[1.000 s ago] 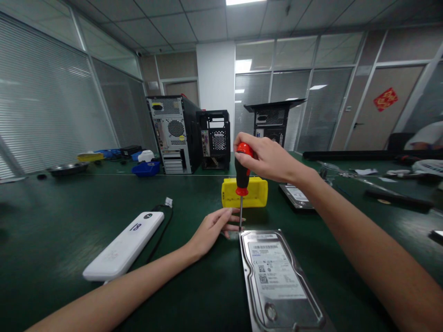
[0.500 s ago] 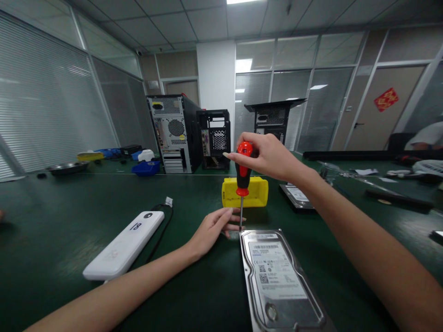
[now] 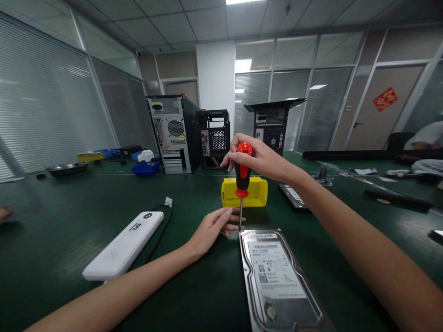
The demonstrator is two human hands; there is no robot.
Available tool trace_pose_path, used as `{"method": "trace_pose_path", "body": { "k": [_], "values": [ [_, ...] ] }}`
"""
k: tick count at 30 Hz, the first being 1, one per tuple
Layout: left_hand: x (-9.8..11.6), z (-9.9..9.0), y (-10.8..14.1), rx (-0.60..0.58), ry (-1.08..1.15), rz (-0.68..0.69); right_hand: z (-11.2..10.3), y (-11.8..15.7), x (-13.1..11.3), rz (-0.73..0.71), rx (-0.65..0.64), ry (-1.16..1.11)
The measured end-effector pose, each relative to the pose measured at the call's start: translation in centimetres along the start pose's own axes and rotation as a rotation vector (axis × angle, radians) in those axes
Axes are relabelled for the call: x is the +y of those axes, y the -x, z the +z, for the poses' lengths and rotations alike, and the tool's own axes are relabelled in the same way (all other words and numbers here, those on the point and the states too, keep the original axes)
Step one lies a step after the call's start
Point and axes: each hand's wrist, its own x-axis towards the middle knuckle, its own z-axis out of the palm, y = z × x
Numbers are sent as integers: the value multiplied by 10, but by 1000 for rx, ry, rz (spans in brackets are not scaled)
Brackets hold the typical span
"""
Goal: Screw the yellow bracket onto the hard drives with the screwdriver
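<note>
In my right hand (image 3: 254,154) is a red and black screwdriver (image 3: 242,180), held upright with the fingers curled round the top of its handle. Its shaft points down at the far left corner of a silver hard drive (image 3: 277,272), which lies label up on the table. My left hand (image 3: 216,226) rests beside that corner, fingers stretched out and apart behind the screwdriver's tip. Whether the fingertips touch the shaft or the drive, I cannot tell. Just behind stands a yellow plastic bin (image 3: 256,191) with its open side toward me.
On the left lies a white power bank (image 3: 124,246) with a black cable. A second hard drive (image 3: 292,196) sits partly behind my right forearm. Computer cases (image 3: 173,133) stand at the back, near a blue tray (image 3: 145,168). Another person's hand (image 3: 4,213) shows at the left edge.
My right hand has turned on the screwdriver handle, its fingers curling in and its wrist lowering slightly. The screwdriver and left hand stay put. The other person's hand has come further in from the left.
</note>
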Motion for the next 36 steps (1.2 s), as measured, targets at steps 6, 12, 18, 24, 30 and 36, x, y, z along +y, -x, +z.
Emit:
{"method": "trace_pose_path", "body": {
  "k": [6,12,18,24,30,36],
  "values": [
    [-2,0,-1,-3,16,8,7,-3,17,16,-107,-575],
    [1,1,-1,5,11,-15,9,-1,19,88,-238,-788],
    [2,1,0,0,10,-10,9,-1,20,150,-195,-623],
    [1,1,0,0,15,-13,12,-3,18,64,-70,-553],
    [0,1,0,7,6,-9,12,-3,15,44,-26,-505],
    [3,2,0,9,-1,-13,13,-4,17,21,-2,-488]
  ]
}}
